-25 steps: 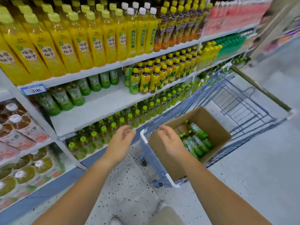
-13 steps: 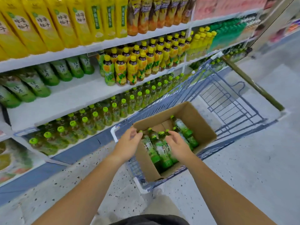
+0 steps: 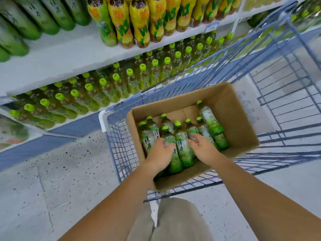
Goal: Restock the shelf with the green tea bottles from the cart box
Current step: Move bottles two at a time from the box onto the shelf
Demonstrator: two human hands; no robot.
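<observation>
Inside the cart box (image 3: 234, 119): green tea bottles (image 3: 182, 143) lying packed side by side, green caps pointing away toward the shelf; one more bottle at the right end, angled against the row.
Cart box position: open-topped brown cardboard, resting in the near corner of the blue wire cart (image 3: 191, 80), just beside the shelf.
Left hand (image 3: 159, 153): reached down into the box, palm down on the left part of the row, fingers curled over the body of one bottle, covering its label middle.
Right hand (image 3: 203, 148): reached down into the box, palm down on the right part of the row, fingers bent with tips on a bottle; closed round it or only touching, cannot tell.
Hand spacing: apart, with one upturned label showing between them.
Bottle-to-hand relation: bottles directly under both palms; caps beyond the fingertips, bases toward the wrists.
Shelf (image 3: 69, 54): white board with a bare stretch at its front, dark green bottles (image 3: 26, 20) at the upper left, yellow-labelled bottles (image 3: 139, 23) to their right.
Lower tier: rows of upright green-capped bottles (image 3: 104, 87), close-set.
Floor (image 3: 52, 171): pale speckled, beneath cart and forearms.
</observation>
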